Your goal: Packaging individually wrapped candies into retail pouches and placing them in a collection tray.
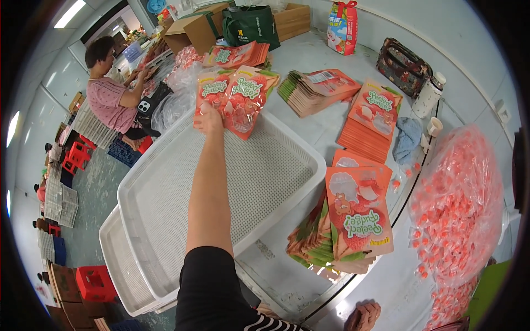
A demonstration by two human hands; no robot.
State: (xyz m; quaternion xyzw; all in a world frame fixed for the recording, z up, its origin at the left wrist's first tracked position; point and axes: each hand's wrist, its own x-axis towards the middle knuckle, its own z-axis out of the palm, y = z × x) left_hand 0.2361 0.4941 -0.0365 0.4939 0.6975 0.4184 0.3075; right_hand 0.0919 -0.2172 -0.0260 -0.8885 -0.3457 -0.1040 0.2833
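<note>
My left hand (208,120) reaches over the white perforated tray (259,165) and is closed on the lower part of a pink-red snack pouch (214,88). A second shiny pouch (248,94) overlaps it on the right, at the tray's far corner; I cannot tell whether my fingers also hold that one. At the lower edge, my right hand (363,316) shows only in part, with its fingers curled; what they hold, if anything, is hidden. Closest to it lies a stack of flat pouches (359,212) on the table.
More pouch stacks (320,85) (367,124) lie across the table. A big clear bag of small red-wrapped pieces (458,204) stands right, near a blue cloth (407,138) and white flask (429,94). Another tray (118,265) sits beneath mine. A co-worker in pink (107,102) works far left.
</note>
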